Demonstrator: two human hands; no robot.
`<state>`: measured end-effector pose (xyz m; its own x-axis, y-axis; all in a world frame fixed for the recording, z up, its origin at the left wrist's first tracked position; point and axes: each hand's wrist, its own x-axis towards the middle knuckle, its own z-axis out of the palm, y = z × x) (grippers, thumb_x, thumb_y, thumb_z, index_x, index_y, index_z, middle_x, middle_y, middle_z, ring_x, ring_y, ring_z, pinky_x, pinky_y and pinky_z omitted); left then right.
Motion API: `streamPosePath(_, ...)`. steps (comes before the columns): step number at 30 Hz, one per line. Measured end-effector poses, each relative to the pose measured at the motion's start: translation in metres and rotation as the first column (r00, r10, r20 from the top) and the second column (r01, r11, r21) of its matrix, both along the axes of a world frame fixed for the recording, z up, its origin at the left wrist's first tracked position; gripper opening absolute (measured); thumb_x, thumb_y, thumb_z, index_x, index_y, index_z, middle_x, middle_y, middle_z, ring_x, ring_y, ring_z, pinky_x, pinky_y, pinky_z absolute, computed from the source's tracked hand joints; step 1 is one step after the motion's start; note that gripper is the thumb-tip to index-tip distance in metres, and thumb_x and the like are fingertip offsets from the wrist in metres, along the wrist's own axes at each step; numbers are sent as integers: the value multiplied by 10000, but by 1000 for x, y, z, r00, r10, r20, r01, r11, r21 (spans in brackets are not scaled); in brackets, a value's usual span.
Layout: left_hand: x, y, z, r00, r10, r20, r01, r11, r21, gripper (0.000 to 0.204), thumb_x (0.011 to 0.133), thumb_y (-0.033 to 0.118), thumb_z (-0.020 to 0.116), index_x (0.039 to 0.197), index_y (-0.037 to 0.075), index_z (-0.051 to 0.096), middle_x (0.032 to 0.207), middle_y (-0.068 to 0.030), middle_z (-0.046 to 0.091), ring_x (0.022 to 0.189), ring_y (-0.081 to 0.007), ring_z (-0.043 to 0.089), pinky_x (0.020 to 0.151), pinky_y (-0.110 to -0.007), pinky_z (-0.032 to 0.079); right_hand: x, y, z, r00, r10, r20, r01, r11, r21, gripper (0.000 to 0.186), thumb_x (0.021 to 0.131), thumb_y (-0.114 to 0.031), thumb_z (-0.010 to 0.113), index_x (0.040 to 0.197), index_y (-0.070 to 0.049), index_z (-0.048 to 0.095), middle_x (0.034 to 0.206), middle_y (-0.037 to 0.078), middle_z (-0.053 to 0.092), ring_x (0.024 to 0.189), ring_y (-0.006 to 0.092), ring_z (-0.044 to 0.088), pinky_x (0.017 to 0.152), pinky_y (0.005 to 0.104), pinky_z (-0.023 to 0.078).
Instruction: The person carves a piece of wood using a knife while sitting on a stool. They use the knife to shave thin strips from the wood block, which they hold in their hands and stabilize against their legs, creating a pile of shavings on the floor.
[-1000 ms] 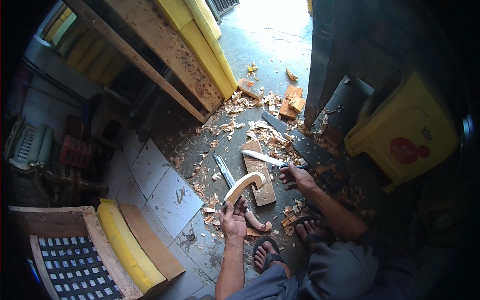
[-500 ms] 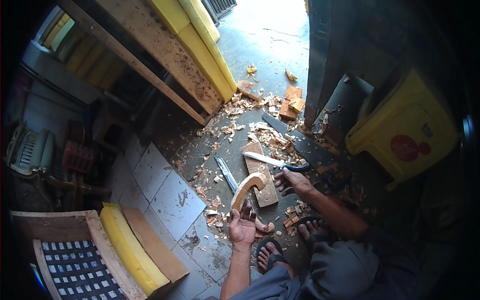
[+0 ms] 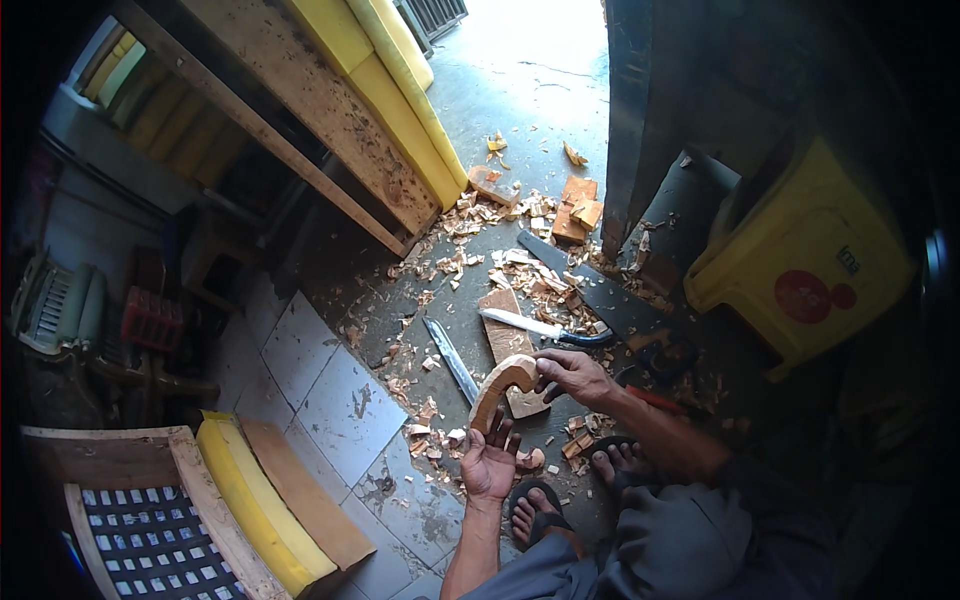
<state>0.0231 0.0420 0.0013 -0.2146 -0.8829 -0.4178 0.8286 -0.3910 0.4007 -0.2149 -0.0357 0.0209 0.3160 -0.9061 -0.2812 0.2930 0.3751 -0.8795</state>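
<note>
A pale, hook-shaped piece of carved wood [image 3: 490, 392] is held up between my two hands. My left hand [image 3: 488, 466] grips its lower end, palm turned up and fingers behind the wood. At the hooked upper end, my right hand [image 3: 580, 378] has its thumb and fingers closed on the tip. Beneath it a flat wooden block [image 3: 503, 340] lies on the floor, partly covered. Across the block rests a knife [image 3: 525, 322] with a pale blade and dark handle. A long metal blade [image 3: 450, 358] lies to the left, its lower end hidden behind the carved wood.
A handsaw [image 3: 590, 285] lies beyond the knife among wood shavings [image 3: 530, 270]. Wood offcuts [image 3: 578, 208] sit near the doorway. A yellow plastic stool [image 3: 800, 270] stands right, a webbed wooden frame [image 3: 165, 520] lower left. Another wood piece [image 3: 531, 460] lies near my feet.
My right hand has moved left from beside the knife handle and taken hold of the hooked end of the carved wood. My left hand keeps its grip; the wood is slightly lower.
</note>
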Motion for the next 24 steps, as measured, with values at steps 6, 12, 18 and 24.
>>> streamPosePath(6,-2,2,9,986,-162,32,163,985,-49,465,988,254,531,1393,30,496,1356,-152,587,1219,-305,587,1025,-497,478,-5,-2,3,997,-66,47,65,998,8,392,1052,-322,543,1233,14,631,948,43,648,809,107,635,670,265,574)
streamPosePath(12,-14,6,18,858,-462,225,481,876,-35,583,953,198,596,1461,16,378,1313,-120,562,1209,-267,582,1049,-441,457,-2,-1,5,993,-28,-112,22,998,-52,359,1063,-330,524,1083,3,656,782,-15,619,662,75,599,589,244,507)
streamPosePath(18,-21,7,11,871,-473,137,480,877,-26,582,981,163,638,1480,23,373,1330,-80,564,1207,-207,569,1066,-369,432,-1,6,3,995,-15,-104,14,1000,-12,381,1079,-328,479,1180,-2,648,815,-4,614,680,81,596,603,249,509)
streamPosePath(24,-22,7,5,898,-439,28,439,897,-44,572,965,241,665,1417,-4,414,1213,-161,639,1070,-292,671,952,-440,530,-29,25,-2,987,-64,-147,83,988,127,386,1093,-321,426,1192,-20,647,823,6,617,669,98,611,615,255,523)
